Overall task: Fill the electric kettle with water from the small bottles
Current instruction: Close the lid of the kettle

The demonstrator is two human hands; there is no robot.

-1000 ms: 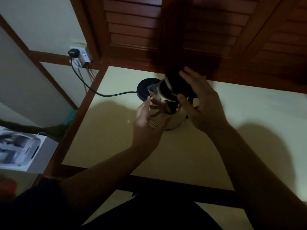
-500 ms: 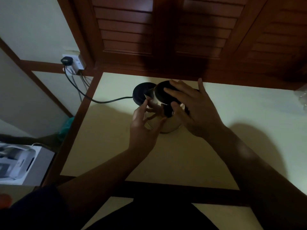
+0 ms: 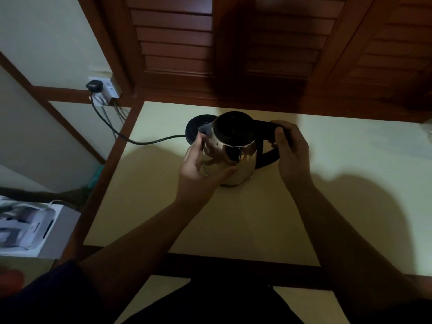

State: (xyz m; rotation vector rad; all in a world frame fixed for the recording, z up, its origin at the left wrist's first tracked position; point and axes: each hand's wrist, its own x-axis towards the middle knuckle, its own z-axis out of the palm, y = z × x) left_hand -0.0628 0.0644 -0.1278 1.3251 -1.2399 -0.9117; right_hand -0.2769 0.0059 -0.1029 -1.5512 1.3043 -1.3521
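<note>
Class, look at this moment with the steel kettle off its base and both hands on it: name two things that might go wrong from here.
1. The kettle stands close beside its power base, whose cord runs to the wall socket; spilled water might reach them.
2. The left hand only cups the smooth steel body while the right hand grips the black handle, so the kettle may slip or tip.

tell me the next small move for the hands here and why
Probably open the lid: it looks shut on the kettle, the right hand already grips the handle, and the left hand steadies the steel body. Water cannot go in until then.
</note>
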